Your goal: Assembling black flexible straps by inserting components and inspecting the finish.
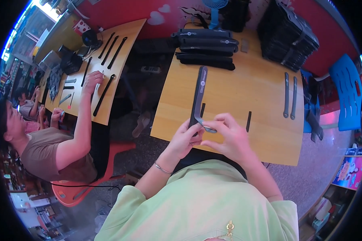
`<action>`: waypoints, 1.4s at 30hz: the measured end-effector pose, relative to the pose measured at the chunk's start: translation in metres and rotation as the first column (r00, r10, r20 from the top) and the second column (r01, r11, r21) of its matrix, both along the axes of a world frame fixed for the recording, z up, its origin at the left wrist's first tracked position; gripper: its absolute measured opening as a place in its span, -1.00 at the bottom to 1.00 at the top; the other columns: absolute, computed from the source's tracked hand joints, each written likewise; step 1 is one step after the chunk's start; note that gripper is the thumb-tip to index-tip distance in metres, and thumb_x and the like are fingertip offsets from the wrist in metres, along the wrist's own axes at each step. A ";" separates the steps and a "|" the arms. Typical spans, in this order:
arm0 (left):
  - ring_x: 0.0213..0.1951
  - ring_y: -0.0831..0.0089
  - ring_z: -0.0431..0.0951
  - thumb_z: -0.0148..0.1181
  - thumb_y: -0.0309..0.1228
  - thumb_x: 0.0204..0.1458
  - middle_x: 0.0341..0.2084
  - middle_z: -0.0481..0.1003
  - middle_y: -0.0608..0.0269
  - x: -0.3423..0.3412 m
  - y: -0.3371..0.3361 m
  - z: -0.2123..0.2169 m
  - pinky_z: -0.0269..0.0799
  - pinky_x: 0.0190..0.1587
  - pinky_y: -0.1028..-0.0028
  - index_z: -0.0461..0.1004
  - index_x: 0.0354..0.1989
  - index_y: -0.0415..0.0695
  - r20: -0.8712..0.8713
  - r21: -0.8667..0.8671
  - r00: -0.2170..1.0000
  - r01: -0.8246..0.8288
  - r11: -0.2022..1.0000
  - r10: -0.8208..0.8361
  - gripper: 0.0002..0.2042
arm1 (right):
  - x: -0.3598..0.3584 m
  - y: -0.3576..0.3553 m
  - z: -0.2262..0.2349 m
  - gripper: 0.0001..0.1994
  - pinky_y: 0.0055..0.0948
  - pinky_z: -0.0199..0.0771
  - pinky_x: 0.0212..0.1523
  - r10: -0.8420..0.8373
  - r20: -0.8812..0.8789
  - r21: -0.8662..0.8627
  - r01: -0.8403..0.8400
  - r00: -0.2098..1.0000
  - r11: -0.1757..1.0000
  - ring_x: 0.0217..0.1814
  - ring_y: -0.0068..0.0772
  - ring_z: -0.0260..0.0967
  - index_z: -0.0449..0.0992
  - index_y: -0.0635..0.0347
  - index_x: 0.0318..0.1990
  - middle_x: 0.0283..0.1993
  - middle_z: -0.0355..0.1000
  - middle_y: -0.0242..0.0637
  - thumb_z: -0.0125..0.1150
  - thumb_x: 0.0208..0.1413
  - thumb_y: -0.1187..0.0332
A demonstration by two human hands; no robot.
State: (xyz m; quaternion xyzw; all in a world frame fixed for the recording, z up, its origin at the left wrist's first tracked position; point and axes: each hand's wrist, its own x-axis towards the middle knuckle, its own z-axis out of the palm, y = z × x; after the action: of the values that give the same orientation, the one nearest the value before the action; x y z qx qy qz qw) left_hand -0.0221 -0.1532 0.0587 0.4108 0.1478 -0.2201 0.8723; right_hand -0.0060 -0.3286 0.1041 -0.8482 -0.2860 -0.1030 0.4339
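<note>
A long dark grey strap [200, 86] with pale print stands up from my hands over the near part of the wooden table [225, 86]. My left hand [184, 140] is closed around its lower part. The strap's lower end bends to the right, where my right hand [232, 138] pinches it between thumb and fingers. One short black strip [249, 121] lies on the table right of my hands. Another short black strip [203, 108] lies partly behind the held strap. Two grey straps [286, 95] lie side by side near the table's right edge.
Bundled dark straps [207, 46] are piled at the table's far side, before a blue fan [214, 14]. A black stack [289, 38] stands at the far right, beyond it a blue chair [346, 94]. Leftward, a co-worker [48, 148] reaches over another table [126, 46] with several black straps.
</note>
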 end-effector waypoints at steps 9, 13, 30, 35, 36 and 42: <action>-0.65 0.74 0.01 -0.11 -0.28 0.24 -0.66 0.06 0.55 -0.009 -0.022 0.009 -0.05 -0.61 0.67 0.29 -0.23 -0.12 0.002 -0.052 0.971 0.240 0.969 -0.241 -0.82 | 0.017 -0.024 -0.016 -0.94 -0.55 0.36 -0.48 -0.153 -0.313 0.226 0.230 0.937 0.947 -0.44 -0.50 0.42 0.52 0.25 -0.43 -0.45 0.45 -0.31 0.28 -0.10 0.55; -0.65 0.74 -0.03 -0.13 -0.25 0.25 -0.66 0.02 0.57 -0.007 -0.030 0.011 -0.08 -0.62 0.67 0.28 -0.24 -0.12 0.002 -0.094 0.938 0.346 0.934 -0.347 -0.80 | 0.032 -0.046 -0.035 -0.96 -0.67 0.25 -0.48 -0.071 -0.490 0.371 0.281 0.869 0.885 -0.47 -0.69 0.29 0.53 0.28 -0.42 -0.46 0.44 -0.43 0.27 -0.05 0.57; -0.64 0.76 0.03 -0.05 -0.33 0.20 -0.63 0.11 0.55 -0.035 0.113 0.004 -0.03 -0.61 0.69 0.29 -0.19 -0.16 0.040 0.292 0.832 0.520 0.803 -0.553 -0.84 | 0.086 -0.221 0.026 -0.86 -0.64 0.27 -0.21 -0.771 -0.028 0.318 0.737 0.636 0.596 -0.29 -0.66 0.26 0.51 0.27 -0.30 -0.39 0.41 -0.41 0.16 0.13 0.36; -0.67 0.67 0.08 -0.14 -0.22 0.22 -0.67 0.13 0.48 -0.033 0.093 -0.007 0.01 -0.60 0.63 0.30 -0.16 -0.15 0.205 0.013 0.961 0.187 0.982 -0.186 -0.76 | 0.081 -0.177 0.013 -0.92 -0.66 0.24 -0.38 -0.662 0.058 0.157 0.648 0.747 0.745 -0.37 -0.73 0.25 0.51 0.26 -0.33 -0.38 0.42 -0.49 0.21 0.07 0.44; -0.67 0.63 0.09 -0.15 -0.19 0.22 -0.67 0.13 0.45 -0.029 0.084 -0.010 0.02 -0.59 0.60 0.30 -0.15 -0.14 0.228 -0.148 0.965 0.166 0.975 -0.129 -0.73 | 0.078 -0.175 0.003 -0.94 -0.63 0.26 -0.41 -0.628 0.096 0.093 0.621 0.772 0.778 -0.41 -0.66 0.29 0.51 0.24 -0.34 -0.40 0.43 -0.45 0.23 0.03 0.47; -0.63 0.54 0.15 -0.25 -0.16 0.19 -0.60 0.18 0.36 -0.013 0.040 -0.017 0.09 -0.51 0.51 0.29 -0.09 -0.12 0.255 -0.407 0.967 0.121 0.906 -0.014 -0.68 | 0.046 -0.149 -0.051 -0.84 -0.40 0.45 -0.29 -0.433 0.083 -0.356 0.432 0.898 0.828 -0.27 -0.23 0.45 0.53 0.17 -0.30 -0.25 0.48 -0.25 0.26 -0.09 0.40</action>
State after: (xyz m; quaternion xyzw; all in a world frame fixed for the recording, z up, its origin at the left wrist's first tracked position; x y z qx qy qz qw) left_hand -0.0349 -0.1129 0.0421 0.2431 -0.0264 -0.2243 0.9433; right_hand 0.0404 -0.4777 0.0527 -0.9564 -0.1003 -0.1428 0.2341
